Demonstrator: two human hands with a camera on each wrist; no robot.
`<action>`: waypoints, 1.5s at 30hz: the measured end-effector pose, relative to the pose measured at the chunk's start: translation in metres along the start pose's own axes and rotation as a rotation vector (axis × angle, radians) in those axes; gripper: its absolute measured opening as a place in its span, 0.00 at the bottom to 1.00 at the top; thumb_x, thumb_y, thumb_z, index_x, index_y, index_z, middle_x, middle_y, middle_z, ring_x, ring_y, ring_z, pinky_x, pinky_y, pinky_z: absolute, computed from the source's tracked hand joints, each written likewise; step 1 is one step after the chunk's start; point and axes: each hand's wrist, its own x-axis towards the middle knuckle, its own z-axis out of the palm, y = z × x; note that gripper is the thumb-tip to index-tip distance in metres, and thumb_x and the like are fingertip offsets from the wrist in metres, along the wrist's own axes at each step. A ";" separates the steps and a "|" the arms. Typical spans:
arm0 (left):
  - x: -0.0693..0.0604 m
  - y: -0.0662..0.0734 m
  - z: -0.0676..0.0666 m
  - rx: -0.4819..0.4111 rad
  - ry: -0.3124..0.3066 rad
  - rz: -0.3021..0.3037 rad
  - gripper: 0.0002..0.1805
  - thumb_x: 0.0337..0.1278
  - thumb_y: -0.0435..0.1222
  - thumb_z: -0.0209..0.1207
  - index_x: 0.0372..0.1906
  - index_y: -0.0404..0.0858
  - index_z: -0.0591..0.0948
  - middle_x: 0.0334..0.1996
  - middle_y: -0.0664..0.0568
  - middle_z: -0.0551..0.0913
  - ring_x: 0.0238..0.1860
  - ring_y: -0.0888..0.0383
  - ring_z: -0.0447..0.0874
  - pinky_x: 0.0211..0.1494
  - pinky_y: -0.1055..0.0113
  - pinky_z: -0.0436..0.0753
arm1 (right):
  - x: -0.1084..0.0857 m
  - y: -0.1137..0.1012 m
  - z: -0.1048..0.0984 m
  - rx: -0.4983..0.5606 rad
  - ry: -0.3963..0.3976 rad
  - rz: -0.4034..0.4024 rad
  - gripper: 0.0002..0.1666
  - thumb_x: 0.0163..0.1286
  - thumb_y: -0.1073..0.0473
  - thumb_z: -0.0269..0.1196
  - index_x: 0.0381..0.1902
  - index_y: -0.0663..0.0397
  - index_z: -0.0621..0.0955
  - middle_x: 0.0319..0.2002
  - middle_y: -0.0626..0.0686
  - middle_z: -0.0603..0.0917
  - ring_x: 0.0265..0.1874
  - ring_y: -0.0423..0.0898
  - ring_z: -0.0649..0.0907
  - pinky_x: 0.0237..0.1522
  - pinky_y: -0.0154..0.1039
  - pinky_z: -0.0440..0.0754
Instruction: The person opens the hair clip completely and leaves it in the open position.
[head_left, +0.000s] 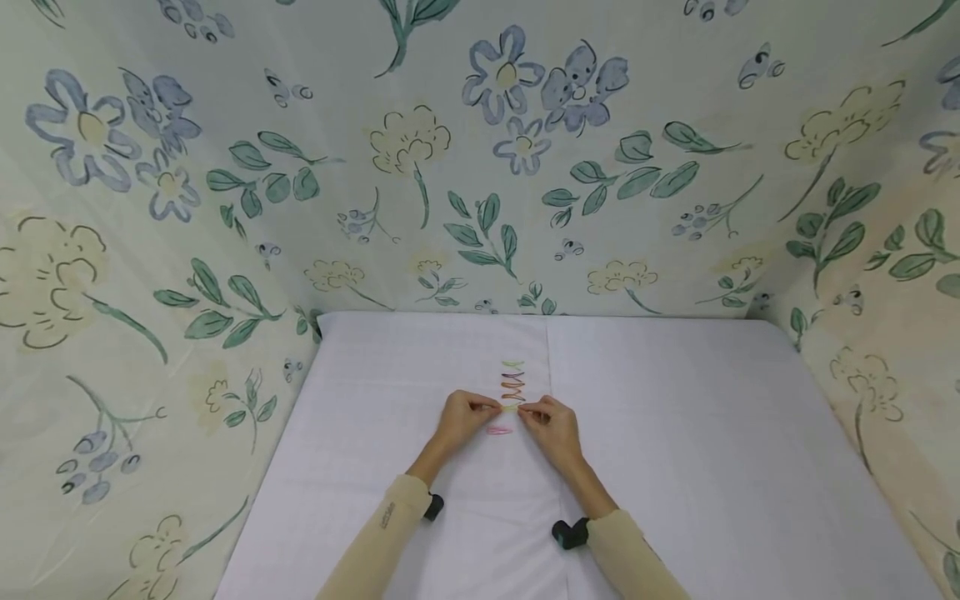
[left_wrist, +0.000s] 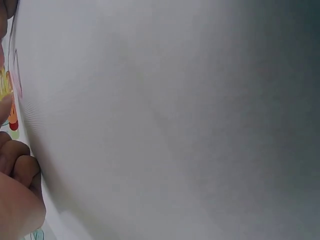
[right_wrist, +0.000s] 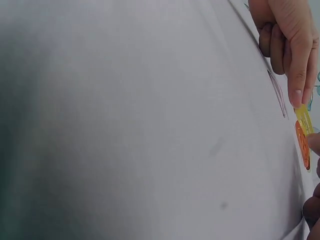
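Note:
A small yellow clip (head_left: 509, 407), slim and flat like a snap hair clip (right_wrist: 304, 119), is stretched between my two hands. My left hand (head_left: 462, 418) pinches its left end between thumb and fingertips. The right hand (head_left: 553, 427) pinches the opposite end. Just beyond the hands, an orange clip (head_left: 513, 397) lies at the bottom of a zigzag column, with a dark purple clip (head_left: 513, 377) and a pale green clip (head_left: 513, 363) farther up. Nearer to me, between the wrists, lies a pink clip (head_left: 499, 431). The left wrist view catches only part of the work at its left edge.
A white cloth (head_left: 675, 433) with a lengthwise crease covers the table. Floral-patterned curtains (head_left: 480, 208) hang behind it and at both sides. Dark wrist cameras (head_left: 572, 533) sit at the beige sleeves (head_left: 633, 554).

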 end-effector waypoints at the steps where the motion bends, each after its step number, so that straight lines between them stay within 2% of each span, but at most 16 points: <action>1: 0.001 0.000 0.000 0.016 -0.001 0.000 0.02 0.57 0.33 0.74 0.34 0.38 0.93 0.25 0.48 0.91 0.20 0.69 0.70 0.24 0.76 0.69 | 0.001 0.000 0.000 -0.019 0.001 0.000 0.03 0.59 0.67 0.77 0.32 0.57 0.92 0.21 0.48 0.79 0.20 0.33 0.70 0.23 0.28 0.68; 6: 0.008 0.002 0.001 0.085 -0.011 -0.018 0.02 0.58 0.34 0.73 0.35 0.39 0.93 0.31 0.49 0.93 0.24 0.69 0.76 0.29 0.76 0.75 | 0.006 -0.001 0.002 -0.076 -0.013 0.025 0.02 0.60 0.66 0.76 0.32 0.59 0.92 0.21 0.49 0.80 0.20 0.34 0.71 0.25 0.27 0.68; 12: 0.009 0.005 -0.002 0.097 -0.017 -0.044 0.02 0.57 0.33 0.73 0.35 0.40 0.94 0.32 0.50 0.93 0.26 0.69 0.77 0.32 0.75 0.75 | 0.010 -0.001 0.003 -0.125 -0.049 0.059 0.04 0.61 0.63 0.76 0.33 0.59 0.92 0.21 0.48 0.80 0.20 0.34 0.71 0.25 0.29 0.69; 16: 0.007 0.003 -0.004 0.027 -0.005 -0.066 0.03 0.56 0.31 0.73 0.35 0.39 0.93 0.21 0.54 0.87 0.22 0.68 0.70 0.27 0.74 0.69 | 0.010 -0.002 0.001 -0.120 -0.057 0.075 0.03 0.60 0.64 0.77 0.33 0.57 0.92 0.21 0.48 0.80 0.20 0.34 0.71 0.25 0.30 0.68; 20: 0.001 -0.001 -0.007 -0.061 0.002 -0.111 0.03 0.56 0.31 0.73 0.36 0.37 0.93 0.13 0.60 0.71 0.18 0.67 0.61 0.23 0.74 0.62 | 0.005 -0.003 -0.003 -0.076 -0.038 0.058 0.04 0.59 0.65 0.77 0.33 0.59 0.92 0.21 0.49 0.79 0.21 0.34 0.70 0.25 0.29 0.68; 23: -0.007 -0.003 -0.011 -0.085 -0.030 -0.142 0.04 0.56 0.33 0.74 0.36 0.37 0.93 0.12 0.62 0.67 0.18 0.67 0.60 0.23 0.74 0.61 | 0.000 -0.005 -0.008 -0.039 -0.032 0.053 0.04 0.58 0.67 0.77 0.33 0.60 0.92 0.22 0.49 0.79 0.21 0.33 0.70 0.24 0.29 0.69; 26: -0.015 -0.002 -0.016 -0.089 -0.090 -0.155 0.05 0.54 0.34 0.75 0.36 0.38 0.93 0.12 0.62 0.67 0.18 0.66 0.60 0.23 0.73 0.61 | -0.006 -0.005 -0.011 -0.022 -0.048 0.059 0.05 0.58 0.67 0.77 0.34 0.59 0.92 0.22 0.48 0.79 0.20 0.32 0.70 0.23 0.29 0.69; 31: -0.025 0.000 -0.018 -0.047 -0.159 -0.139 0.08 0.49 0.34 0.78 0.36 0.40 0.93 0.12 0.61 0.66 0.17 0.66 0.60 0.23 0.73 0.61 | -0.012 -0.008 -0.014 -0.040 -0.102 0.090 0.06 0.59 0.66 0.77 0.36 0.57 0.92 0.22 0.45 0.79 0.21 0.34 0.71 0.24 0.30 0.70; 36: -0.027 0.002 -0.014 0.009 -0.148 -0.107 0.06 0.49 0.33 0.78 0.34 0.40 0.92 0.12 0.62 0.65 0.16 0.67 0.59 0.22 0.74 0.60 | -0.017 -0.009 -0.012 -0.092 -0.204 0.069 0.08 0.59 0.63 0.78 0.38 0.53 0.92 0.22 0.42 0.77 0.22 0.33 0.70 0.25 0.29 0.69; 39: -0.028 0.004 -0.013 0.025 -0.136 -0.097 0.05 0.51 0.33 0.77 0.33 0.38 0.92 0.12 0.62 0.65 0.16 0.67 0.59 0.22 0.74 0.60 | -0.018 -0.012 -0.011 -0.101 -0.262 0.030 0.09 0.58 0.61 0.78 0.39 0.52 0.92 0.22 0.41 0.75 0.21 0.31 0.70 0.25 0.29 0.68; 45: -0.027 0.006 -0.014 0.034 -0.153 -0.101 0.04 0.52 0.33 0.76 0.33 0.38 0.92 0.12 0.61 0.66 0.17 0.66 0.60 0.23 0.74 0.61 | -0.017 -0.014 -0.010 -0.102 -0.269 -0.046 0.08 0.56 0.63 0.79 0.35 0.52 0.92 0.22 0.41 0.77 0.20 0.30 0.69 0.23 0.29 0.68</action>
